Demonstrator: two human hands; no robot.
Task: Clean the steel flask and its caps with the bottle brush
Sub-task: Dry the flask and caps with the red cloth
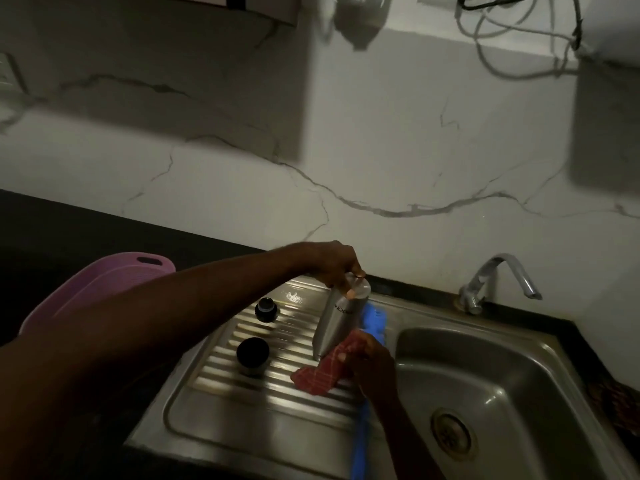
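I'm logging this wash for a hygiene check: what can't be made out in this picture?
All in the head view:
- Steel flask: its mouth is covered by the left hand; its base sits behind the red cloth.
- Bottle brush: its middle is hidden behind the right hand and cloth.
- Two caps: too dark for detail.
- Flask lettering: too small and dim to read fully.

The ribbed steel drainboard [221,403] carries 2 dark caps [267,308], apparently upright.
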